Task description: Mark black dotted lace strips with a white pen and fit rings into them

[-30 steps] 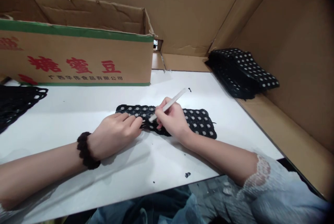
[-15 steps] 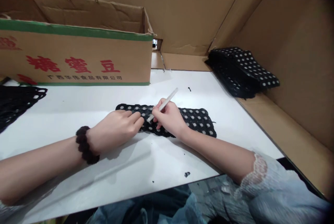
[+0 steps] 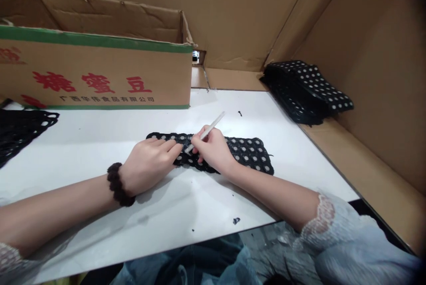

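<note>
A black sheet dotted with rows of pale discs (image 3: 248, 148) lies flat on the white table (image 3: 133, 227). Over its left part my left hand (image 3: 151, 161) is closed, the fingers curled and pinching down at the sheet; its fingertips are partly hidden. My right hand (image 3: 213, 150) rests on the middle of the sheet and grips a slim white pen-like tool (image 3: 214, 124) as one holds a pen. The tool's lower end meets the sheet close beside my left fingertips. Its tip is too small to make out.
A cardboard box (image 3: 126, 76) with red lettering stands at the back left. Black netted material (image 3: 23, 132) lies at the left edge. Folded dotted black sheets (image 3: 306, 90) are stacked at the right against the cardboard wall (image 3: 376, 76). Small black scraps (image 3: 236, 220) are scattered on the table.
The left wrist has shifted slightly to the right, and the left fingers stay at the sheet. The right hand and tool have barely moved. The whole view has drifted a little.
</note>
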A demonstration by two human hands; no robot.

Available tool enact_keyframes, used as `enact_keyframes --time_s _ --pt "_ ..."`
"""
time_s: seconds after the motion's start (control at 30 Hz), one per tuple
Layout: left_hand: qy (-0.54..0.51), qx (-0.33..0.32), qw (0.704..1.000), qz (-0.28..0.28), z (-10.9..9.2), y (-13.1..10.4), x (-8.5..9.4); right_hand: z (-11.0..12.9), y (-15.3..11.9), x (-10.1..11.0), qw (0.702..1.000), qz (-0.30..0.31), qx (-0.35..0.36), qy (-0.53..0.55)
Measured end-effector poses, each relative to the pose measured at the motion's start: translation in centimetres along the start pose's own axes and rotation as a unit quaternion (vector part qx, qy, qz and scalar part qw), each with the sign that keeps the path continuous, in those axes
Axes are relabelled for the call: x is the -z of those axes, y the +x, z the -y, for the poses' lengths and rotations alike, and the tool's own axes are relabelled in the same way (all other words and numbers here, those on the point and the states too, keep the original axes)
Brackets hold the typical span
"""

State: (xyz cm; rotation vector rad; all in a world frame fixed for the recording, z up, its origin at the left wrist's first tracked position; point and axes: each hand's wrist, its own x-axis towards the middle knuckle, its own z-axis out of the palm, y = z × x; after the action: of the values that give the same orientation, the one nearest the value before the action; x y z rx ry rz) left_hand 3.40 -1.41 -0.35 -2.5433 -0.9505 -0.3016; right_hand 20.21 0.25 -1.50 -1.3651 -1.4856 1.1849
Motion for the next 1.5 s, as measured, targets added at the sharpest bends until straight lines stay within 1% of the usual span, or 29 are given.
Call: enact_keyframes --time_s 0.13,0.37,0.47,0.57,0.63,0.7,0.87,0.93,1.03,1.13,1.17,1.2,1.27,1.33,1.43,1.5 --pt "-0.033 -0.018 0.999 -0.033 0.3 0.0 -0.5 0.2 0.1 0.0 1.0 -0.003 -0.015 -0.001" --pt "-0.024 -0.018 0.999 -0.04 0.3 0.0 -0.6 0.3 -0.1 -0.2 1.0 -0.018 -0.015 -0.012" --pt "-0.025 -0.027 0.999 -0.036 0.4 0.0 -0.6 0.3 -0.2 -0.3 0.998 -0.022 0.008 -0.054" --pt "-0.023 -0.027 0.999 -0.032 0.6 0.0 -0.6 0.4 -0.1 -0.4 0.991 -0.03 0.06 -0.119" --pt "-0.019 -0.012 0.999 -0.032 0.7 0.0 -0.7 0.5 -0.1 -0.4 0.984 -0.026 0.093 -0.152" --pt "-0.011 0.01 0.999 -0.034 0.7 0.0 -0.8 0.6 -0.1 -0.3 0.979 -0.017 0.11 -0.169" --pt "0.014 0.07 0.997 -0.031 0.1 0.1 -0.8 0.5 0.0 -0.2 0.98 -0.013 0.109 -0.165" --pt "0.01 0.084 0.996 -0.012 -0.3 0.2 -0.4 0.4 0.0 -0.2 0.981 -0.011 0.116 -0.156" --pt "-0.03 0.076 0.995 0.055 -0.1 0.4 0.7 0.2 -0.2 0.1 0.984 0.01 0.126 -0.123" --pt "-0.124 0.076 0.981 0.127 1.0 0.5 1.9 0.2 0.0 0.9 0.99 0.017 0.118 -0.07" --pt "-0.161 0.081 0.974 0.141 1.4 0.6 2.1 0.2 0.1 1.3 0.991 0.009 0.118 -0.06" --pt "-0.187 0.092 0.968 0.143 1.8 0.6 2.2 0.2 0.3 1.6 0.991 0.0 0.121 -0.056" --pt "-0.194 0.129 0.965 0.116 2.1 0.8 1.7 0.2 0.8 2.2 0.989 -0.006 0.131 -0.063" --pt "-0.166 0.153 0.971 0.084 2.0 0.9 0.7 0.1 1.2 2.6 0.988 0.013 0.132 -0.075" --pt "-0.163 0.145 0.973 0.079 1.2 0.9 -0.9 -0.1 1.5 2.7 0.985 0.05 0.143 -0.083" --pt "-0.19 0.152 0.967 0.073 0.8 0.8 -1.5 -0.2 1.6 2.7 0.979 0.053 0.17 -0.1"
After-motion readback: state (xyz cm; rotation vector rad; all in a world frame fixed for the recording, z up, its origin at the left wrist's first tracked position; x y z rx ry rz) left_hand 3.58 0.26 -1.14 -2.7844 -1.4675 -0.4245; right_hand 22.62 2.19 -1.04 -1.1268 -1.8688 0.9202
